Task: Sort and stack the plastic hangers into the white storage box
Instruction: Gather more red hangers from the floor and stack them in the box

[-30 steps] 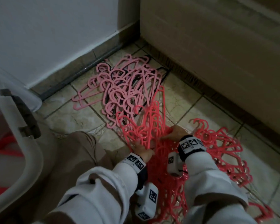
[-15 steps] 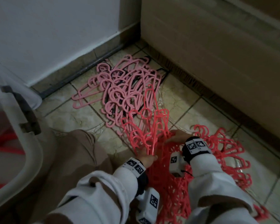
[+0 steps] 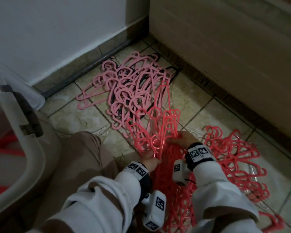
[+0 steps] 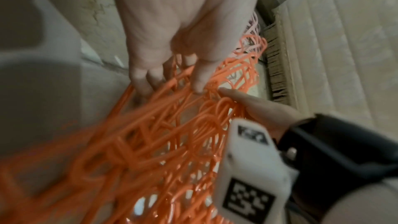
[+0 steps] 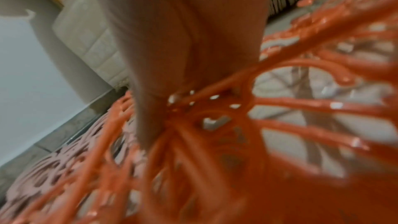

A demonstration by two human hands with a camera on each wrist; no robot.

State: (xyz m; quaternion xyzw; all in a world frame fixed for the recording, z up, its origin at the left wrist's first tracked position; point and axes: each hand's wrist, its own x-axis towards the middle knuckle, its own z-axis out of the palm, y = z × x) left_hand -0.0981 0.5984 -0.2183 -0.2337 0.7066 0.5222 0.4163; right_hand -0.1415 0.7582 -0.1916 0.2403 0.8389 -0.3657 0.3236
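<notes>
1. Left hand (image 3: 151, 163) grips a bunch of red hangers (image 3: 155, 132) raised off the floor (image 3: 200, 105).
2. Right hand (image 3: 183, 138) holds the same bunch.
3. Pink hangers (image 3: 124, 84) lie beyond; white box (image 3: 32, 148) stands left.

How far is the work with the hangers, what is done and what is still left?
Done: some red pieces already show inside the white storage box. In hand: the left hand and the right hand both grip a bunch of red hangers raised off the floor. Left: the light pink pile by the wall and the red pile on the tiles.
</notes>
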